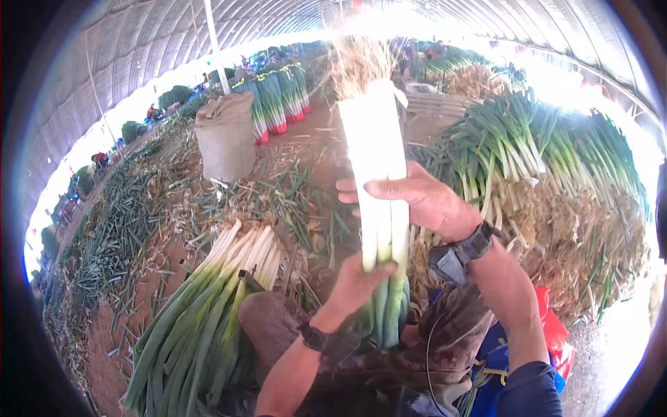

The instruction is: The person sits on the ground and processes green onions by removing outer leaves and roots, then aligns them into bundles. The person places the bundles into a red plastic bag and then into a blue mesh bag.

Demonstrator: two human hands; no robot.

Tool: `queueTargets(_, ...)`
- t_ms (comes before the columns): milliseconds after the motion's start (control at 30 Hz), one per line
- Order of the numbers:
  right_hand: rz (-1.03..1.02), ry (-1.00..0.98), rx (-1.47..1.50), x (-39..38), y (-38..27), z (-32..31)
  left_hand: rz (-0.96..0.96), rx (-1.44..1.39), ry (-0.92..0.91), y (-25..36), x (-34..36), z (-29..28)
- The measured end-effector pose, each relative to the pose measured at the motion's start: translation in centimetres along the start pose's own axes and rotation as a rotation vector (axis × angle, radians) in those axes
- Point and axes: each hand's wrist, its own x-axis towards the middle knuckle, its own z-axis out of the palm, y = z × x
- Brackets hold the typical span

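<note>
An upright bundle of leeks [375, 139], roots at the top, white shanks washed out by glare, green leaves downward, is in both my hands. My right hand [424, 198] is closed round the white shanks, fingertips showing on the left side and thumb across the front. Lower down, my left hand [365, 281] grips the bundle where white turns green; its thumb lies over the stems. A pile of loose leeks [191, 320] lies on the ground at my left, beside a dark bar-like tool [251, 281] by my knee.
A large heap of leeks [514, 146] with tangled roots is at the right. Behind stand a beige sack [224, 139], a white pole [217, 48] and tied leek bundles [274, 104]. Cut leaves litter the ground. Red and blue bags [549, 326] lie beside me. Other people [154, 111] are far back.
</note>
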Motion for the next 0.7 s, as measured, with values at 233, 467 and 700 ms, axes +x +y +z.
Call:
queueTargets(233,-0.022,0.08,0.024,-0.8,2.4,-1.3,-0.041,-0.13,-0.045,-2.5,-0.4,0.2)
queueTargets(467,-0.017,0.113,-0.225,-1.7,2.7,-1.4,-0.141,-0.2,-0.067,-1.0,-0.7,-0.9)
queueTargets(700,-0.106,0.073,-0.049,-1.6,3.8,1.8,-0.157,-0.384,-0.332,-0.4,0.4,-1.5)
